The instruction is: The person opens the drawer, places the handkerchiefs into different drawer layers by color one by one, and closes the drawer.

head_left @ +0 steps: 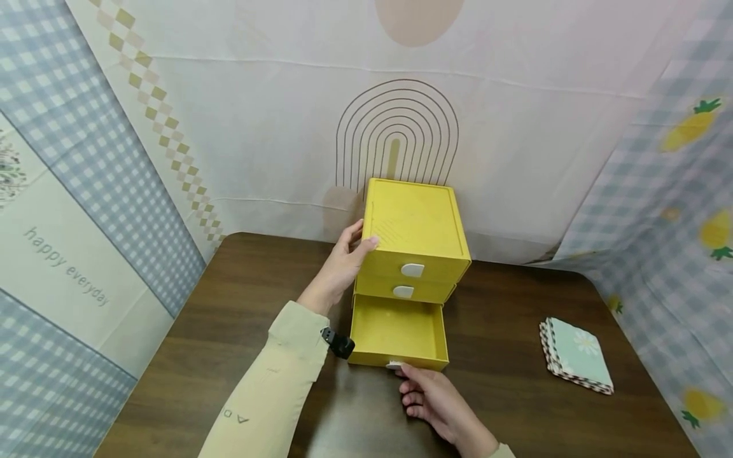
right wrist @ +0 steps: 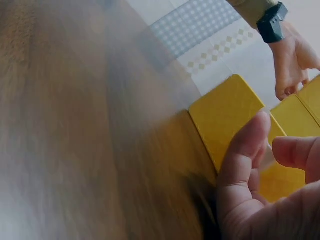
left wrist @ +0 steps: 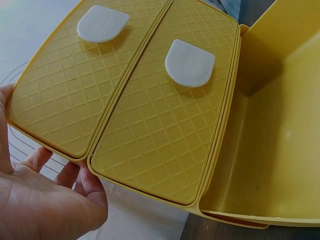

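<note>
A yellow three-drawer unit stands against the back cloth, its lowest drawer pulled far out. My left hand steadies the unit from the left, thumb over the top front corner and fingers along the side wall. In the left wrist view, the two upper drawer fronts are closed, each with a white tab handle. My right hand pinches the lowest drawer's white handle between thumb and index finger; the other fingers are curled below.
A folded light-green cloth with a checked edge lies on the brown wooden table at the right. Patterned cloths hang behind and on both sides. A black band with a small device is on my left wrist.
</note>
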`<state>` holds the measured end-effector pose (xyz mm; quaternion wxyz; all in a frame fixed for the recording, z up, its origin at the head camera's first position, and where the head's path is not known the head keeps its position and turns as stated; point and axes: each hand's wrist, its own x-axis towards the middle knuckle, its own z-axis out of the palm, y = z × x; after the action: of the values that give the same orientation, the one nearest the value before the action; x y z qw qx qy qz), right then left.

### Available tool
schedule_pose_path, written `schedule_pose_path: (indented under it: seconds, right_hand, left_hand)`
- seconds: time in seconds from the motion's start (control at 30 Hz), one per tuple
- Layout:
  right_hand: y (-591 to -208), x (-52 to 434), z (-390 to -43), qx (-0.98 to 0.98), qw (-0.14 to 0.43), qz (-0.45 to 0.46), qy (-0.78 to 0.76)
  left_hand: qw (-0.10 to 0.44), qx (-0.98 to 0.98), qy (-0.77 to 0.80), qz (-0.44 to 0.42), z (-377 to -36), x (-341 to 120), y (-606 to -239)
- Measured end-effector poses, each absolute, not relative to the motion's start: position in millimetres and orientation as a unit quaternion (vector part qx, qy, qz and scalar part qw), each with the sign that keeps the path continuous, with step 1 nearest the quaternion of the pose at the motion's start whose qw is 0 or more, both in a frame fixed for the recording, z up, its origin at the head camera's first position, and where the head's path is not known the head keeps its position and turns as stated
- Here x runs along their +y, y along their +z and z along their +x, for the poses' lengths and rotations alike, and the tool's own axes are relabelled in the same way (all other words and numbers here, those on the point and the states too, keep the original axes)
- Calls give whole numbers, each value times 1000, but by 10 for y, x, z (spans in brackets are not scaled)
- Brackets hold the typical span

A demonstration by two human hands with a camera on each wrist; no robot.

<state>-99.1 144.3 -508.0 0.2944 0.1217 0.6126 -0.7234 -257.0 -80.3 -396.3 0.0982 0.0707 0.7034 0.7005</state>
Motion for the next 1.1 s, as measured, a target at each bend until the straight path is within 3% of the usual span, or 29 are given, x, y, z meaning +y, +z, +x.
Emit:
schedule_pose_path:
  seconds: [0.23,0.4,0.8,1.1]
  right_hand:
    - [-4955,1922,-968,637,327,60,-695]
    - [-4810,2362,-994,704,309,45,-637]
    - [-4728,3052,-1224,909,107,117,-386]
    - [-4689,3610,-1347,941,3,134,-309]
  left_hand:
    - [88,704,701,69,-2559,-798,-3980]
    - [82,701,705,69,-2561,-788,-3991]
    - [108,708,695,71,-2372,-830,-3671]
    - [98,693,711,71,-2587,-796,-3989]
